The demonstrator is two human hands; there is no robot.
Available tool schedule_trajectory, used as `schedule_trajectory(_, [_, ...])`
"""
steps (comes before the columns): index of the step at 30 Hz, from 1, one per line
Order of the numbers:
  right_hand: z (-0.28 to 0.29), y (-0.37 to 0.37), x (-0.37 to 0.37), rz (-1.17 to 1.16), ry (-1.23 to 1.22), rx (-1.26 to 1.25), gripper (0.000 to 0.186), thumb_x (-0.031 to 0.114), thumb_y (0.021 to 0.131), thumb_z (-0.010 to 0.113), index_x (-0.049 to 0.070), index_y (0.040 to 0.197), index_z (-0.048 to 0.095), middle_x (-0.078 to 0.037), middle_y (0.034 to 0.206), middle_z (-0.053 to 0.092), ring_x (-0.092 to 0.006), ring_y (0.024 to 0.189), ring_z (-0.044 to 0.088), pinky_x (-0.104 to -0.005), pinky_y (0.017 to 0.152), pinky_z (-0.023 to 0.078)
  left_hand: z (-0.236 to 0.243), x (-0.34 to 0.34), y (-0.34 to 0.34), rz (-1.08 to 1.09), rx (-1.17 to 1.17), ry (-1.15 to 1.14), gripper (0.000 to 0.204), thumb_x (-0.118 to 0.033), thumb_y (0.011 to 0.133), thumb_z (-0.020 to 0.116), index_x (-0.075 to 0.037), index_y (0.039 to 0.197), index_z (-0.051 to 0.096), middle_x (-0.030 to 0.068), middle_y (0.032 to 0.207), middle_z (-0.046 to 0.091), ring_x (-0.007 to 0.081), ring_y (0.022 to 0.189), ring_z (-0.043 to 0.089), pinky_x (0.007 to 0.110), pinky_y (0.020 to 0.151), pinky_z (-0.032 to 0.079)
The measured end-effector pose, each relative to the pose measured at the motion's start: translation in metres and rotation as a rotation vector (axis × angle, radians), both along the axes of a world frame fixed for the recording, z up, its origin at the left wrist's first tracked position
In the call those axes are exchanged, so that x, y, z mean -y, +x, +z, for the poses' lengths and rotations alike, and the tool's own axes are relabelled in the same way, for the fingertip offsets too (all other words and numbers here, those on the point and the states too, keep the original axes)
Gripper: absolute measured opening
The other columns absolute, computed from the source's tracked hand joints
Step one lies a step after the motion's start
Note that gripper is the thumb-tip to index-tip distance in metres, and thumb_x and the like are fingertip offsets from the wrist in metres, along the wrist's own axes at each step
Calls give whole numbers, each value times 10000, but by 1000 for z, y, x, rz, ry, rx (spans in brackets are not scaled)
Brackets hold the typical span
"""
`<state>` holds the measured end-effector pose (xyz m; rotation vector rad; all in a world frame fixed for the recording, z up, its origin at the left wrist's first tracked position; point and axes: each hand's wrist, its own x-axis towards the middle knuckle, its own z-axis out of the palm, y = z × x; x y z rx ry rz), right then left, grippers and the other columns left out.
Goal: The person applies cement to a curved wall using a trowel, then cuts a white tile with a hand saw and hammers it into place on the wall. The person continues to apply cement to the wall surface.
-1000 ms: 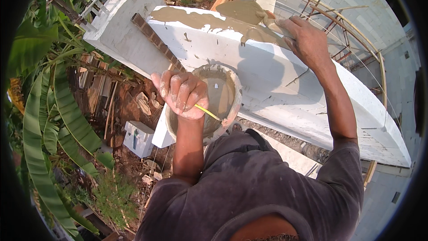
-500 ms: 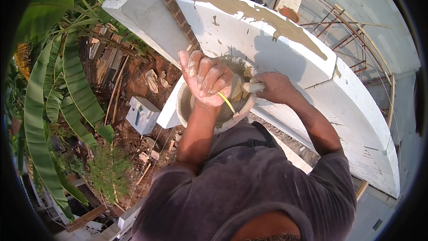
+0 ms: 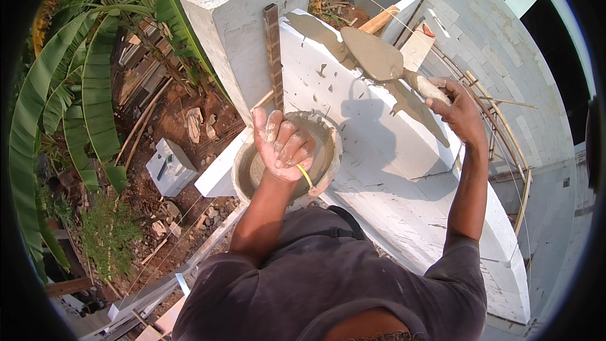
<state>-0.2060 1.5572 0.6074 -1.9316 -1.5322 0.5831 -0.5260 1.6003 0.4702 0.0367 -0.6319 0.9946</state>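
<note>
My left hand [image 3: 285,145], smeared with mortar, is closed around the yellow-green handle [image 3: 305,175] of a round bucket [image 3: 238,167]. Grey wet mortar [image 3: 323,151] lies inside the bucket, partly hidden by that hand and forearm. Up at the right, my right hand [image 3: 461,110] grips a trowel [image 3: 375,55] by its pale, crusted handle. The blade is coated with mortar and points left over the top of a white block wall [image 3: 404,215]. Beneath it, a mortar layer [image 3: 413,108] covers part of the wall's top, with drips down the near face.
A white column [image 3: 221,31] with rods on top stands at the wall's left end, a narrow brown bar [image 3: 273,50] upright beside it. Banana leaves [image 3: 98,101] and rubble fill the left. A white block [image 3: 170,167] lies on the soil. Beyond the wall is curved scaffolding [image 3: 514,151].
My right hand has lifted the trowel out of the bucket and moved it up and right over the wall top. My left hand still holds the bucket handle; the view has turned slightly.
</note>
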Motion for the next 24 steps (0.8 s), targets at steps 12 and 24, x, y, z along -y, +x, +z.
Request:
schedule_trajectory(12, [-18,-116,-141,124,224,818,402,270,850,741,152,1228,666,-108,1075,698,-315,956,689,-446,775,548,-45,-6,-17,58,-121,-109,582,-525,1075,322,-110,696,475,-1,486,371,96,350,428,229,334,307])
schedule_trajectory(24, [-71,-87,-5,402,78,546,411,203,787,785,148,1181,680,-86,1096,692,-312,939,689,-424,816,553,-46,-10,-15,-19,-82,-125,581,-511,1071,356,-97,684,480,1,486,387,93,347,443,218,331,326])
